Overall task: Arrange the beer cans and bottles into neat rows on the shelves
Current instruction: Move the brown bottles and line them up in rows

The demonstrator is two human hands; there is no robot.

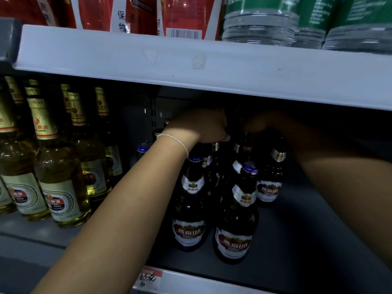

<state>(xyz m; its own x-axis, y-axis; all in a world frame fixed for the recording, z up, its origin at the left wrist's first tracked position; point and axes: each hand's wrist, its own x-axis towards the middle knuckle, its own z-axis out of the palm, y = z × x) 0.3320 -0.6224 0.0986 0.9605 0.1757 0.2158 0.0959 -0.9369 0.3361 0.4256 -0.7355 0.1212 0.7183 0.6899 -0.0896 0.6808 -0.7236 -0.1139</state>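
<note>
Dark bottles: a cluster of brown beer bottles (233, 219) stands upright on the grey lower shelf (307, 240), at about 6 o'clock from the frame's centre, in two loose files running back into the shadow; the front two show red and white labels and blue caps.
Left hand: the left hand (203, 126) reaches in from 7 o'clock, its fingers curled down over the top of a bottle in the rear of the cluster; a thin pale bracelet (176, 141) circles the wrist.
Right hand: the right hand (254, 124) comes in from 4 o'clock, deep in shadow just beside the left; whether its fingers grip anything cannot be told.
Pale bottles: clear bottles of yellow beer (57, 166) with gold foil necks stand in rows at 9 o'clock, apart from the dark cluster.
Upper shelf: a white shelf edge (212, 68) spans 12 o'clock, bearing red packages (137, 13) and green-labelled water bottles (275, 20).
Price tag: a red and white tag (148, 279) sits on the lower shelf's front lip at 6 o'clock.
</note>
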